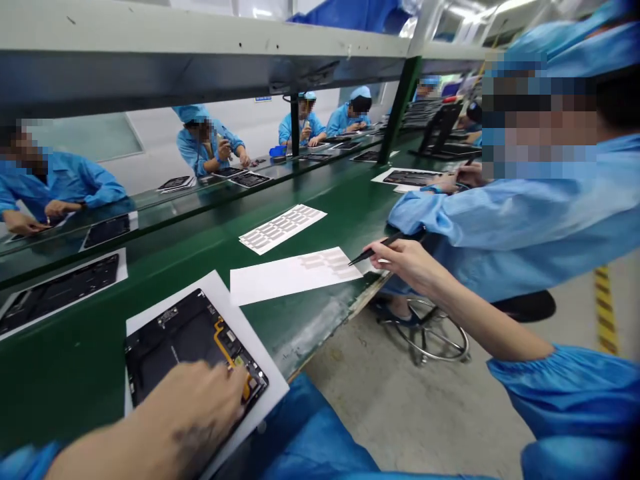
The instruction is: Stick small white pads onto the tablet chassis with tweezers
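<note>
1. Left hand [195,403]: laid, fingers curled, over the lower right part of an open device housing; whether anything is pinched beneath the fingertips cannot be told, as they are partly hidden.
2. Device housing [175,327], dark, flat: placed at the near edge of the bench, set at a slant; an orange flex cable [220,339] is seen along its right side, part of it covered by the hand.
3. White backing sheet [217,293]: found beneath the housing, its margins exposed.
4. Right hand [403,260]: closed around black tweezers, thumb and fingers brought together on the shaft.
5. Black tweezers [364,255]: pointed down and leftward, tip at the grey strips of a label sheet; contact cannot be confirmed.
6. Label sheet [265,283]: laid right of the housing; its left portion is bare, grey strips being grouped at the right end.
7. Further label sheets [283,229], overlapped: placed just behind, covered with grey strips.
8. Green bench [350,220]: all the above are supported on or held over it.
9. Second housing [65,290], on white paper: placed at far left.
10. Co-worker's blue sleeve [500,207]: seen beyond the right hand.
</note>
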A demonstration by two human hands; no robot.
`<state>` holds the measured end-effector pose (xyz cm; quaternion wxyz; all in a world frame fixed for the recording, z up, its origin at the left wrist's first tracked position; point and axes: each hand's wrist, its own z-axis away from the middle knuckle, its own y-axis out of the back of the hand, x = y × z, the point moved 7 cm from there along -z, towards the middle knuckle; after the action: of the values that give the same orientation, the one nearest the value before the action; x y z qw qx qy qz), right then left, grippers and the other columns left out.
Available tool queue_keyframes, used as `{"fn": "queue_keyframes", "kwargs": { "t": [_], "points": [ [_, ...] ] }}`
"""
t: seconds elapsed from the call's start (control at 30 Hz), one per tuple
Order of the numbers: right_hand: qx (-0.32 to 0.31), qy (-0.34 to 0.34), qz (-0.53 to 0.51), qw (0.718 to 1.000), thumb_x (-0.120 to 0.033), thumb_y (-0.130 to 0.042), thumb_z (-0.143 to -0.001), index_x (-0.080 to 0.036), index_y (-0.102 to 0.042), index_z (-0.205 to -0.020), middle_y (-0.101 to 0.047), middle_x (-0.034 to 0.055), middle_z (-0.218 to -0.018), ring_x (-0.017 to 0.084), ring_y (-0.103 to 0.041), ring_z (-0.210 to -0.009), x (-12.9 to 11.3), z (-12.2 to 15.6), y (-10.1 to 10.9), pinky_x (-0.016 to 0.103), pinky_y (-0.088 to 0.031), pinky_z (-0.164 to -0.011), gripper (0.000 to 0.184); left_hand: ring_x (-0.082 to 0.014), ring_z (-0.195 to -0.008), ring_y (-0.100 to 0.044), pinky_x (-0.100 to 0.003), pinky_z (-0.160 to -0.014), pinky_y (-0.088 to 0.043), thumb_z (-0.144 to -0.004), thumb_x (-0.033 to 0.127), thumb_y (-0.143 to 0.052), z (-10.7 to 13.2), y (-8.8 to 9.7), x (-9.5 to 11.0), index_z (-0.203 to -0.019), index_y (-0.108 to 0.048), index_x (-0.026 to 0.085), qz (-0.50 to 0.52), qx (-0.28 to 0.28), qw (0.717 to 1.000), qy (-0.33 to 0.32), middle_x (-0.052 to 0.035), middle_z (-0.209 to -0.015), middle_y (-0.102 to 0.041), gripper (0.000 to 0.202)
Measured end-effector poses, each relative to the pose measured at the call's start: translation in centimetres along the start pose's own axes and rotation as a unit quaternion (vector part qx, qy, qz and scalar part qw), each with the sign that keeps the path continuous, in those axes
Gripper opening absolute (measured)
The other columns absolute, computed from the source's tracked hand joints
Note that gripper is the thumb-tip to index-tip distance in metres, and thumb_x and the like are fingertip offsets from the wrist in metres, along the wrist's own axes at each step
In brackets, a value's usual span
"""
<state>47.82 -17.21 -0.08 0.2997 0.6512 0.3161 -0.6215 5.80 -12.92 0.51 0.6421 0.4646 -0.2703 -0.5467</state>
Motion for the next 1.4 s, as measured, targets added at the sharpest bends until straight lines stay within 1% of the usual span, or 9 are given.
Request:
{"fn": "queue_keyframes", "kwargs": {
  "t": [0.1,0.17,0.23,0.3,0.4,0.6,0.77,1.03,1.4],
  "points": [
    [-0.012,0.002,0.030,0.999,-0.063,-0.084,-0.056,-0.017,-0.072,-0.077,-0.066,0.0031,-0.065,0.016,-0.062,-0.064,0.5,-0.7,0.0,0.028,-0.052,-0.063,0.052,-0.0251,-0.100,-0.064,-0.039,-0.092,-0.050,-0.101,0.025,-0.038,-6.2,4.7,-1.0,-0.122,-0.060,0.020,0.024,0.122,0.990,-0.068,-0.0119,-0.109,-0.066,0.031],
    [-0.044,0.001,0.060,0.997,-0.067,-0.080,-0.061,-0.018,-0.071,-0.080,-0.071,0.0054,-0.070,0.019,-0.067,-0.071,0.4,-1.2,-0.3,0.030,-0.053,-0.069,0.053,-0.0252,-0.120,-0.055,-0.042,-0.106,-0.041,-0.104,0.036,-0.037,-11.6,7.8,-0.8,-0.129,-0.055,0.022,0.032,0.165,0.980,-0.105,-0.0121,-0.131,-0.057,0.034],
    [-0.082,0.000,0.087,0.993,-0.069,-0.076,-0.065,-0.018,-0.070,-0.083,-0.074,0.0074,-0.076,0.021,-0.070,-0.078,0.2,-1.4,-0.7,0.031,-0.053,-0.072,0.054,-0.0300,-0.134,-0.043,-0.047,-0.113,-0.034,-0.100,0.049,-0.043,-16.3,10.3,0.6,-0.135,-0.051,0.022,0.045,0.223,0.957,-0.182,-0.0139,-0.145,-0.046,0.045],
    [-0.107,-0.003,0.109,0.988,-0.069,-0.075,-0.066,-0.018,-0.068,-0.084,-0.075,0.0078,-0.078,0.022,-0.071,-0.080,0.0,-1.6,-0.8,0.031,-0.053,-0.072,0.054,-0.0320,-0.145,-0.027,-0.050,-0.117,-0.026,-0.099,0.054,-0.043,-20.0,11.3,1.8,-0.144,-0.043,0.022,0.065,0.254,0.941,-0.215,-0.0143,-0.157,-0.030,0.055],
    [-0.123,-0.009,0.132,0.984,-0.071,-0.073,-0.066,-0.018,-0.068,-0.082,-0.075,0.0075,-0.077,0.021,-0.071,-0.076,-0.3,-1.6,-0.9,0.031,-0.052,-0.069,0.055,-0.0284,-0.151,-0.013,-0.052,-0.120,-0.017,-0.102,0.054,-0.032,-23.1,10.5,2.5,-0.153,-0.028,0.028,0.118,0.235,0.940,-0.219,-0.0076,-0.162,-0.019,0.057],
    [-0.151,-0.030,0.167,0.974,-0.070,-0.071,-0.070,-0.018,-0.068,-0.080,-0.076,0.0085,-0.076,0.021,-0.070,-0.075,-0.7,-0.8,-1.8,0.030,-0.049,-0.067,0.053,-0.0286,-0.151,-0.009,-0.055,-0.120,-0.008,-0.102,0.059,-0.022,-22.5,8.9,1.6,-0.154,-0.022,0.038,0.144,0.195,0.934,-0.263,-0.0013,-0.164,-0.014,0.056],
    [-0.149,-0.052,0.178,0.971,-0.073,-0.070,-0.068,-0.020,-0.067,-0.079,-0.076,0.0087,-0.077,0.023,-0.070,-0.076,-0.6,-0.7,-2.5,0.032,-0.048,-0.066,0.054,-0.0323,-0.150,-0.015,-0.059,-0.118,-0.013,-0.102,0.058,-0.029,-22.6,9.0,1.6,-0.150,-0.033,0.039,0.127,0.223,0.933,-0.252,-0.0036,-0.163,-0.016,0.052],
    [-0.140,-0.092,0.196,0.966,-0.073,-0.071,-0.067,-0.020,-0.065,-0.077,-0.076,0.0097,-0.077,0.023,-0.069,-0.077,-0.4,-0.8,-2.4,0.032,-0.048,-0.066,0.054,-0.0337,-0.149,-0.017,-0.061,-0.118,-0.013,-0.102,0.055,-0.032,-22.7,8.7,1.9,-0.150,-0.034,0.037,0.139,0.252,0.920,-0.266,-0.0046,-0.162,-0.019,0.051],
    [-0.188,-0.099,0.207,0.955,-0.057,-0.081,-0.065,-0.019,-0.071,-0.078,-0.073,0.0052,-0.073,0.016,-0.062,-0.062,-0.7,-1.3,-3.0,0.029,-0.047,-0.060,0.042,-0.0344,-0.147,-0.022,-0.059,-0.117,-0.017,-0.101,0.055,-0.035,-22.9,8.6,1.9,-0.148,-0.039,0.037,0.134,0.275,0.917,-0.256,-0.0046,-0.160,-0.026,0.050]
  ]
}}
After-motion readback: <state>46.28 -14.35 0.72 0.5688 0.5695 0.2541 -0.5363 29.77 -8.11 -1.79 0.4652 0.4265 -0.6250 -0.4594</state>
